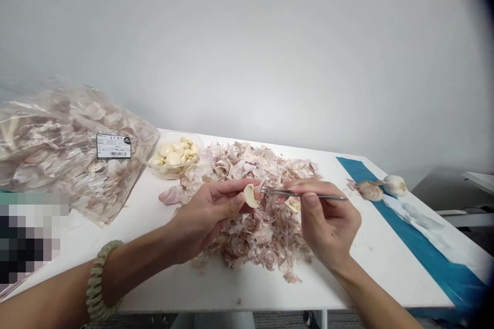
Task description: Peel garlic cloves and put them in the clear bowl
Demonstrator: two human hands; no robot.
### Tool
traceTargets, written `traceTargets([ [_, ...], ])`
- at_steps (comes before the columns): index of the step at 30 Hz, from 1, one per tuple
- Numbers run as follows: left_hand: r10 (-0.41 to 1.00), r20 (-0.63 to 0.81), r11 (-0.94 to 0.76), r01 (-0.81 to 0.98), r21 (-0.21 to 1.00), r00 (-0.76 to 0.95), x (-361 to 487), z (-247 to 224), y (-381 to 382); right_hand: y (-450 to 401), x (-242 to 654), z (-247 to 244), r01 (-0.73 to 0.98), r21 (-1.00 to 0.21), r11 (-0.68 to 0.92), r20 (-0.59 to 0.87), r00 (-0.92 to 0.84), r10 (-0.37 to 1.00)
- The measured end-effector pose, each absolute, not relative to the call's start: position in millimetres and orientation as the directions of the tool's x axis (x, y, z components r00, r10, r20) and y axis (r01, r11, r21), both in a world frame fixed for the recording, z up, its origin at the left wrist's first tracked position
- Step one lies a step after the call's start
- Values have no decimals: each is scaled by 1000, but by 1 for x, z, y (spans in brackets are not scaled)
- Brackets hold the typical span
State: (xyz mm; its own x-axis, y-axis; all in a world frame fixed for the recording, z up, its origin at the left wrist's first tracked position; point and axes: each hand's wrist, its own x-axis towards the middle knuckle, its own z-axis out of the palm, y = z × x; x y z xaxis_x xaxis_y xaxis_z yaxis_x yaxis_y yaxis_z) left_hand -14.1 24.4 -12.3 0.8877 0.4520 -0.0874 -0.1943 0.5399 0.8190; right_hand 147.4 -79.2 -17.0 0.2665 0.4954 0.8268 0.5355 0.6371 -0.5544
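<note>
white table (216, 288), heaped garlic skins (247, 162), bowl (199, 150) beyond; left hand (204, 218) pinches clove (250, 196), right hand (328, 221) pinches tweezers (312, 195)

A white table (231, 288) bears garlic skins (247, 159), a bowl (196, 139), a plastic bag (46, 113).

One left hand (204, 221) and one right hand (328, 221) meet at the centre, holding one garlic clove (250, 196) and one pair of tweezers (303, 194). Two garlic bulbs (394, 185) lie at three o'clock, one clear bowl (195, 139) of peeled cloves (173, 158) at eleven, and one plastic bag (38, 133) with one label (113, 146) at nine.
</note>
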Motion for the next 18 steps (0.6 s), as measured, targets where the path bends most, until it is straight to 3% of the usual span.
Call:
traceTargets([
  [9,487,-63,503,-222,835,871,-13,-13,24,-80,148,-10,740,-204,641,930,-58,363],
  [18,471,-49,448,-191,873,881,-15,-13,22,-82,147,-9,687,-150,711,933,-140,332],
])
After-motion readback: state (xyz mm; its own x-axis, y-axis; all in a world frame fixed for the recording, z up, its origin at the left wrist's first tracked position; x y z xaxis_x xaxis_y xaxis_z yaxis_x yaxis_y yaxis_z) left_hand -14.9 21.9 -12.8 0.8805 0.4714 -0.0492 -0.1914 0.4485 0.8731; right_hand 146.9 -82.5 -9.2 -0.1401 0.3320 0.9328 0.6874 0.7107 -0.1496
